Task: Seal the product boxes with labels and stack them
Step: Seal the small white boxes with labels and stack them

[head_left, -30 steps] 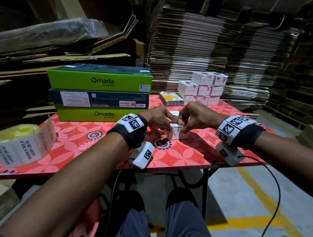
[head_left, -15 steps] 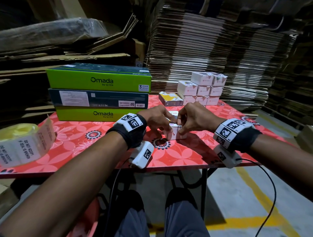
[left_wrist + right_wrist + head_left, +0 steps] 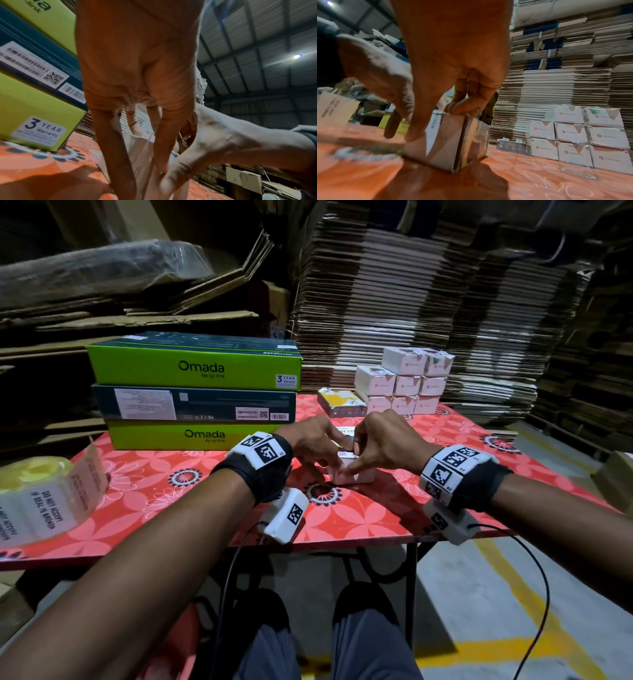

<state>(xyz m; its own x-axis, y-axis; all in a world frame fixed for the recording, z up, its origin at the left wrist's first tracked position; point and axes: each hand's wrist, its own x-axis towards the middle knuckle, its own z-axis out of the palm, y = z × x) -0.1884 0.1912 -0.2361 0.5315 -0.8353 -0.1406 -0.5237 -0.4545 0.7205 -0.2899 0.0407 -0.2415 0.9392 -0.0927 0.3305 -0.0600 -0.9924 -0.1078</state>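
table: red flowered top (image 3: 359,518), black legs
floor: grey concrete, yellow lines (image 3: 534,604), 5 o'clock
backdrop: flattened cardboard stacks (image 3: 394,302), 12 to 3 o'clock
roof: corrugated metal, one lamp (image 3: 297,56)

red floral table (image 3: 359,518), small white box (image 3: 356,474), label roll (image 3: 41,501), stacked boxes (image 3: 404,385)

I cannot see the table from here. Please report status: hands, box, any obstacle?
Left hand and right hand both pressing on small white box, upright on table. Stack of sealed boxes behind. Nothing in the way.

Green boxes (image 3: 193,368) wall the left; stacked white boxes (image 3: 407,385) seemingly block behind.
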